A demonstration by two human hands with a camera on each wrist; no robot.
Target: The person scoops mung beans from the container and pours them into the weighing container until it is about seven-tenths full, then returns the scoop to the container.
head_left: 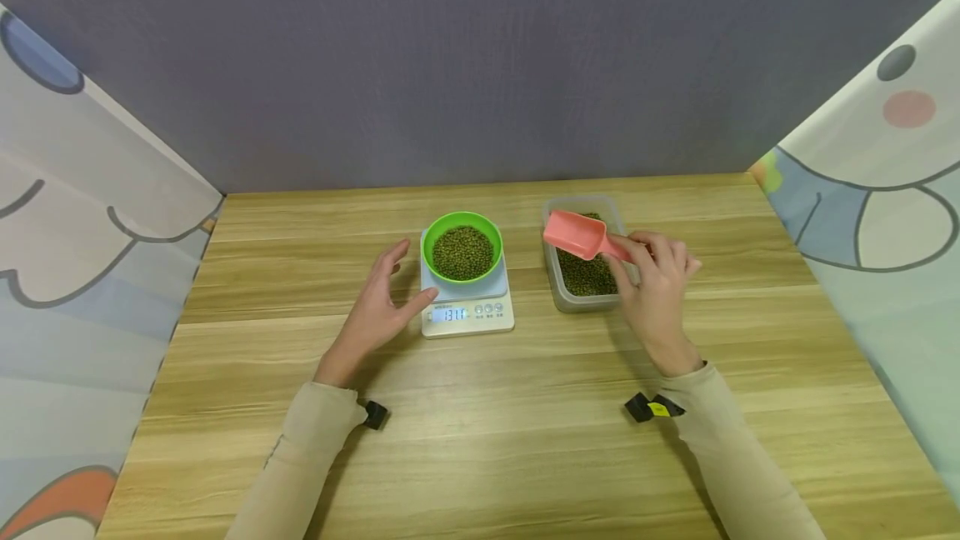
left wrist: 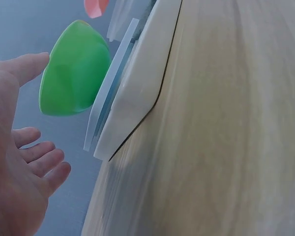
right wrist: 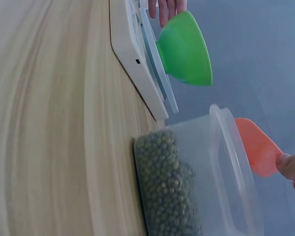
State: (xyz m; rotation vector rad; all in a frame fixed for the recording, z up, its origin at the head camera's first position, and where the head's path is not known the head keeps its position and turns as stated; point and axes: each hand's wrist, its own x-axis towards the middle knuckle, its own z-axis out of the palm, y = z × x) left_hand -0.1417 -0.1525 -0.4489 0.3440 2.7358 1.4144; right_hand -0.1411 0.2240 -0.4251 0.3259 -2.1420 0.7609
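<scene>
A green bowl (head_left: pixel 462 221) of mung beans (head_left: pixel 462 253) rests on a white kitchen scale (head_left: pixel 487 319), whose display reads about 131.1. Beside the bowl's left side, my left hand (head_left: pixel 378 311) is held with fingers spread and nothing in it; in the left wrist view the thumb (left wrist: pixel 32 66) comes close to the bowl (left wrist: pixel 76 73). My right hand (head_left: pixel 656 294) pinches the handle of a pink scoop (head_left: pixel 573 233) above a clear plastic container (head_left: pixel 581 303). The scoop looks bare inside. More mung beans (right wrist: pixel 164 189) partly fill that container.
The scale and the container stand side by side on the wooden table (head_left: pixel 480 440), a gap between them. A grey panel (head_left: pixel 480 65) rises behind the table. Cartoon-printed sheets (head_left: pixel 75 273) flank it on both sides.
</scene>
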